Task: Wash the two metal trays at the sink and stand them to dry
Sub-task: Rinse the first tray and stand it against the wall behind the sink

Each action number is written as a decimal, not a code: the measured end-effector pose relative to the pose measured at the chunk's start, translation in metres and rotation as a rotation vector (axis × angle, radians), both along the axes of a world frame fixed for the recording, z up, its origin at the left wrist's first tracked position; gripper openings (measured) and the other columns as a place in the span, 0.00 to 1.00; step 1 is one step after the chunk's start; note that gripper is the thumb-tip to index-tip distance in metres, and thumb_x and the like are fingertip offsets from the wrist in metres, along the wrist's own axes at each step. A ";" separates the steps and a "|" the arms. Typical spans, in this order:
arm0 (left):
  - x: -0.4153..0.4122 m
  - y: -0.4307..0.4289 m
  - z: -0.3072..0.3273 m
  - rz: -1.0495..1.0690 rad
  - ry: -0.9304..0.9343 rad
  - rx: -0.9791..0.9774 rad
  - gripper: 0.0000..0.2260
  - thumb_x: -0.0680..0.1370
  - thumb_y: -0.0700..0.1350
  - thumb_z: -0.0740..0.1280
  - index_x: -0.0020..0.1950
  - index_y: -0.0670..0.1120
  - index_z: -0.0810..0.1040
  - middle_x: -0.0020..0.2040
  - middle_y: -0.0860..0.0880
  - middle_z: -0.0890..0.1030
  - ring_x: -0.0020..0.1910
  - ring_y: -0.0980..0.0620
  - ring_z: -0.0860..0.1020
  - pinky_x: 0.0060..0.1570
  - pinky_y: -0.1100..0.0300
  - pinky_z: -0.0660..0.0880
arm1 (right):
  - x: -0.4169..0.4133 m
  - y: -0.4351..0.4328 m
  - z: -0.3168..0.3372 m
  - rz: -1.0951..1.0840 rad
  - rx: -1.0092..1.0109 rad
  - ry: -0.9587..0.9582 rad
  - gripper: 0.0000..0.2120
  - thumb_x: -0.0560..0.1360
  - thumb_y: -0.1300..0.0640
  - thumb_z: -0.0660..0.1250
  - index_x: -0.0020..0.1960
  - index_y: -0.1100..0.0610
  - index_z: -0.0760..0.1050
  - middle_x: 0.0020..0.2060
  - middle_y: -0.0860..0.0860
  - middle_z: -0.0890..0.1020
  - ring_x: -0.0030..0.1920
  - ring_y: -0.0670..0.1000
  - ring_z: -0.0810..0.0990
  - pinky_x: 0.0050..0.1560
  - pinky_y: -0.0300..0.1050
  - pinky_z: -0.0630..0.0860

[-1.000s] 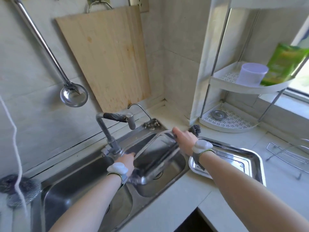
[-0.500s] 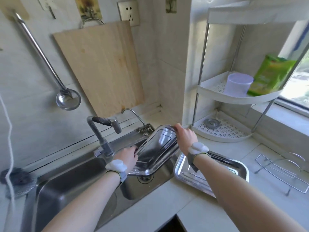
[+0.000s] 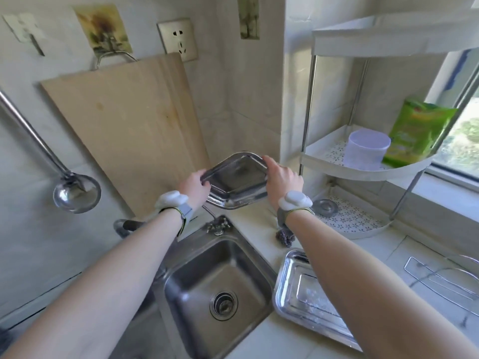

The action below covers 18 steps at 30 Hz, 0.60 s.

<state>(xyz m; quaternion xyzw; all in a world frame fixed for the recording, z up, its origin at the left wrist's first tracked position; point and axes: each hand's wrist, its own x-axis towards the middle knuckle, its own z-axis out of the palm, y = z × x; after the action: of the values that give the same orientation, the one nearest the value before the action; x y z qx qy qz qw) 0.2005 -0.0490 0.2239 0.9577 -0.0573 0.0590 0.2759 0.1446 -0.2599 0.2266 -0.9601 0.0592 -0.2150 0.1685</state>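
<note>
**Tray Held Up by the Wall**

Head view: The tray (image 3: 237, 182) is up in the middle of the frame, close to the wall corner. It could slip and bang down into the sink (image 3: 186, 281) below, since shiny metal may be wet and slick. It could also tip over if it is stood too straight. The left hand (image 3: 193, 187) grips its left edge. The right hand (image 3: 281, 177) grips its right edge, fingers curled over the rim. The other tray (image 3: 298, 288) lies flat at the lower right, beside the sink.
</note>
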 end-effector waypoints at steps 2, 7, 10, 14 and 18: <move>0.026 0.003 -0.005 -0.024 0.024 -0.015 0.19 0.77 0.40 0.60 0.66 0.52 0.76 0.45 0.43 0.84 0.40 0.40 0.79 0.33 0.60 0.68 | 0.019 0.008 -0.004 -0.026 -0.023 0.026 0.28 0.72 0.71 0.55 0.67 0.49 0.66 0.46 0.53 0.82 0.41 0.60 0.79 0.37 0.46 0.66; 0.068 0.007 -0.025 -0.052 0.047 0.022 0.18 0.77 0.42 0.62 0.67 0.51 0.75 0.49 0.42 0.84 0.47 0.40 0.80 0.41 0.59 0.71 | 0.062 0.022 -0.016 -0.056 -0.009 0.131 0.20 0.70 0.72 0.55 0.56 0.54 0.67 0.41 0.54 0.80 0.35 0.59 0.71 0.35 0.46 0.64; 0.085 0.010 -0.036 -0.039 0.009 0.042 0.16 0.77 0.40 0.62 0.65 0.47 0.77 0.53 0.42 0.84 0.50 0.40 0.80 0.44 0.56 0.73 | 0.087 0.024 -0.022 -0.060 -0.029 0.157 0.20 0.71 0.72 0.55 0.57 0.55 0.67 0.43 0.55 0.80 0.36 0.60 0.71 0.36 0.47 0.66; 0.102 0.019 -0.047 -0.013 0.057 0.050 0.18 0.77 0.39 0.62 0.67 0.44 0.75 0.59 0.43 0.82 0.54 0.40 0.79 0.51 0.53 0.76 | 0.114 0.034 -0.027 -0.013 -0.068 0.220 0.22 0.71 0.72 0.55 0.61 0.54 0.67 0.45 0.56 0.80 0.38 0.60 0.72 0.38 0.48 0.67; 0.113 0.028 -0.058 -0.021 0.059 0.091 0.16 0.77 0.39 0.61 0.65 0.45 0.76 0.53 0.44 0.83 0.49 0.40 0.80 0.42 0.56 0.71 | 0.138 0.044 -0.037 0.023 -0.061 0.239 0.23 0.72 0.72 0.55 0.62 0.54 0.68 0.46 0.57 0.80 0.38 0.60 0.72 0.38 0.48 0.67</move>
<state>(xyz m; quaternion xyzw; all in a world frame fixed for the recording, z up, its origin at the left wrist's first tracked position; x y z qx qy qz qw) 0.3133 -0.0209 0.1660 0.9700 -0.0616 0.0251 0.2340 0.2829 -0.2160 0.1900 -0.9842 0.0613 -0.0990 0.1332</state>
